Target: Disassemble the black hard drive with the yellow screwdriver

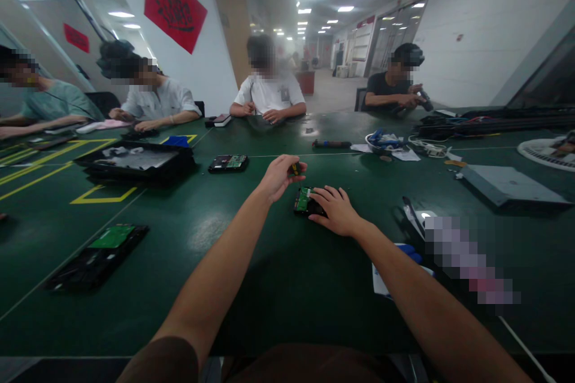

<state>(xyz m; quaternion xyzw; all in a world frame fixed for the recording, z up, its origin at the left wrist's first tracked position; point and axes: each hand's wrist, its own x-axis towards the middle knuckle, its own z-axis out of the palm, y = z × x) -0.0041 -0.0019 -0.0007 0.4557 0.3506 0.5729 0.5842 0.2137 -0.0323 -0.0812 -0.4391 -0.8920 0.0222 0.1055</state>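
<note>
My left hand (281, 177) is closed around the yellow-and-black handle of a screwdriver (294, 169), held upright just above a hard drive (303, 200). The drive lies on the green table with its green circuit board facing up. Whether the screwdriver's tip touches it, I cannot tell. Across the right part of the drive rests my right hand (335, 209), fingers spread and thumb along the near side, hiding that part. Behind my left hand lies another hard drive (228, 163), circuit board up.
At left are a black tray (135, 158) and a black device with a green board (96, 257). Right of my arm lie a blue-and-white packet (381, 278) and a phone-like object, partly blurred. A grey metal box (514, 185) sits farther right. Several people sit across the table.
</note>
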